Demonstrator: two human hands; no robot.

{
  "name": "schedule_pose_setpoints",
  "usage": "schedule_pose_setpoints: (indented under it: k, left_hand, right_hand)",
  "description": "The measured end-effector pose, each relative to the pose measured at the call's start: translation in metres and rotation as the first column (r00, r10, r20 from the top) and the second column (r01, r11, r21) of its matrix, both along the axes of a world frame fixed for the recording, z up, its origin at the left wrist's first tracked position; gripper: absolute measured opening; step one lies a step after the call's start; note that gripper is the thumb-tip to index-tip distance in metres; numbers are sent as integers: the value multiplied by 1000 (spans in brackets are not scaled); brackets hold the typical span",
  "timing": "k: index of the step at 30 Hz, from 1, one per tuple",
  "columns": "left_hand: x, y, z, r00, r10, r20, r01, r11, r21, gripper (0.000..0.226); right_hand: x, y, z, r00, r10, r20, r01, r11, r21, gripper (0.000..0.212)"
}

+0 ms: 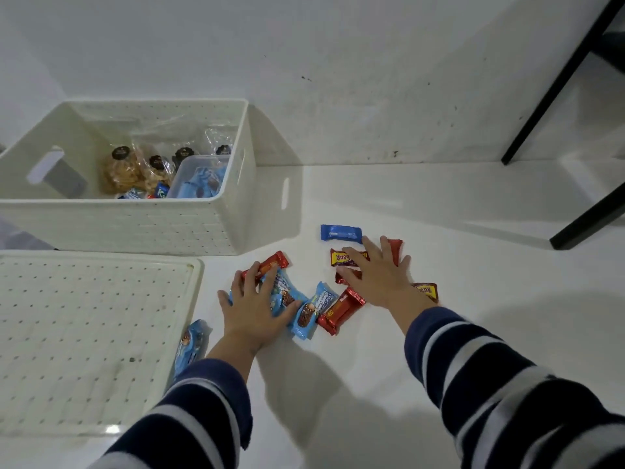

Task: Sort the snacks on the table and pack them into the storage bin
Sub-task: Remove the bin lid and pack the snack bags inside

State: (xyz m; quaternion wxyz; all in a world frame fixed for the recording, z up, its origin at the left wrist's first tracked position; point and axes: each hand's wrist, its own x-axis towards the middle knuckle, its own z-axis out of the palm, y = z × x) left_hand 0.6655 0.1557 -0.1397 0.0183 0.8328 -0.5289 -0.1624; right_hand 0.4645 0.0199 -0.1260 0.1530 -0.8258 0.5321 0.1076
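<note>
Several wrapped snacks lie scattered on the white table. My left hand [252, 308] rests flat, fingers spread, on light-blue packets [287, 294] and a red bar [270, 262]. My right hand [380, 274] lies flat with straight fingers over a red-and-yellow bar [341, 258] and other red wrappers. A dark-blue bar [340, 232] sits just beyond it. Between my hands are a light-blue packet [313, 311] and a red bar [341, 309]. Another light-blue packet [192, 343] lies by my left sleeve. The white storage bin [142, 225] at the back left holds bagged cookies [121, 170] and a clear tub [199, 179] of blue packets.
The bin's white perforated lid [91, 336] lies flat at the front left, beside the snacks. A black metal frame leg [554, 86] slants down at the far right, with a black foot [588, 225] on the table surface. A white wall stands behind.
</note>
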Motion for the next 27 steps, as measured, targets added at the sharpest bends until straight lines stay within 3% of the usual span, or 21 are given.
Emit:
schedule_pose_setpoints:
  k: [5, 9, 12, 17, 24, 27]
  left_hand:
    - [-11, 14, 6, 999, -45, -16, 45, 999, -3, 82]
    - [-9, 30, 14, 992, -79, 102, 87, 993, -84, 76]
    - [0, 47, 14, 987, 68, 144, -48, 989, -141, 73]
    - [6, 65, 2, 961, 242, 135, -237, 970, -55, 64]
    - [-15, 56, 1, 983, 174, 56, -167, 981, -102, 86]
    - [-19, 44, 5, 994, 95, 55, -89, 990, -106, 84]
  right_hand:
    - [-13, 35, -3, 999, 25, 47, -23, 999, -37, 57]
    - [-12, 43, 7, 997, 26, 79, -24, 999, -23, 56]
    - [-7, 41, 12, 997, 42, 61, -38, 998, -54, 55]
    - [3, 30, 13, 999, 32, 36, -30, 998, -46, 56]
    - [23, -1, 6, 996, 92, 13, -91, 994, -52, 57]
    - [27, -7, 10, 994, 107, 17, -106, 994, -36, 56]
